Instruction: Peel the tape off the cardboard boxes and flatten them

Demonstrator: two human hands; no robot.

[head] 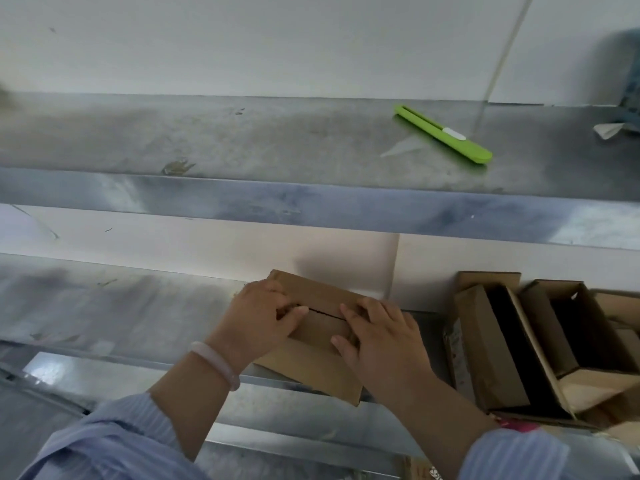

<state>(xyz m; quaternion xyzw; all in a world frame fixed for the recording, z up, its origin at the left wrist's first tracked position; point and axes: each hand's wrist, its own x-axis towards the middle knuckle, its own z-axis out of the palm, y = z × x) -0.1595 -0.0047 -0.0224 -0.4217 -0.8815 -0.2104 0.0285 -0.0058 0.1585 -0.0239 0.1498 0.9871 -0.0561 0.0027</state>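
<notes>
I am watching the left hand [259, 317] pressing down on the left part of a small cardboard box [311, 341], its fingers curled over the top with the fingertips reaching toward the dark slit that is running between the two top flaps. The right hand [377, 337] is lying on the right part of the same box, fingers spread and bent, thumb resting on the near flap; both hands are gripping the box top rather than lying slack. A pale bracelet [216, 365] is circling the left wrist, and light blue striped sleeves [114, 441] are covering both forearms. The box is sitting on the lower metal shelf [104, 306], its near corner hanging over the front edge. I cannot tell whether any tape is left on the seam. Just to the right, more open cardboard boxes [540, 344] are standing clustered together, flaps up, dark inside. Above, on the upper metal shelf [242, 140], a green utility knife [445, 135] is lying flat, well apart from the hands, with a clear scrap of tape [403, 147] beside it. A white wall [277, 43] is rising behind the shelves.
</notes>
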